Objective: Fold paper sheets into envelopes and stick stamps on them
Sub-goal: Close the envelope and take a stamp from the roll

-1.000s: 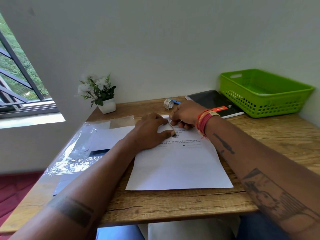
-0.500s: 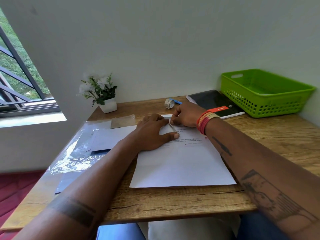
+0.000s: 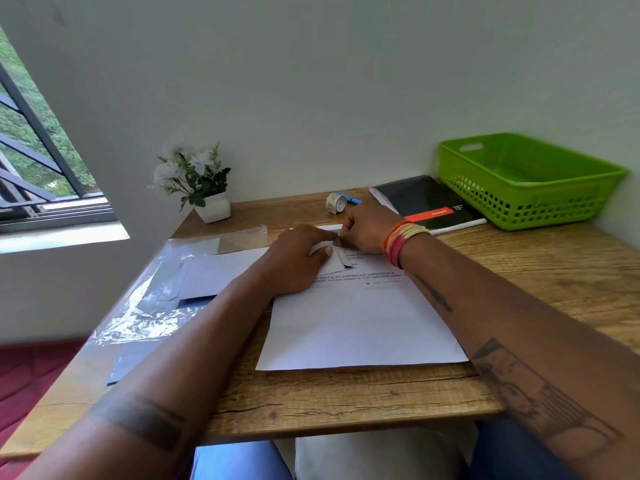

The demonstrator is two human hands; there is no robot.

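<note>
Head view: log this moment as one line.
step: stamping | left hand: presses folded paper flat | right hand: pinches stamp strip at paper | tape roll: idle behind

A wooden desk point(image 3: 381, 393) with a visible grain stands pushed into a corner against a plain, pale wall point(image 3: 311, 81). To the left, a window point(image 3: 31, 143) with dark slanted bars looks out on green foliage, and daylight falls bright across its white sill point(image 3: 62, 237). Below the desk's left edge, a strip of dark red floor point(image 3: 27, 372) shows, and the right-hand wall meets the back wall just behind the desk's far corner.
</note>
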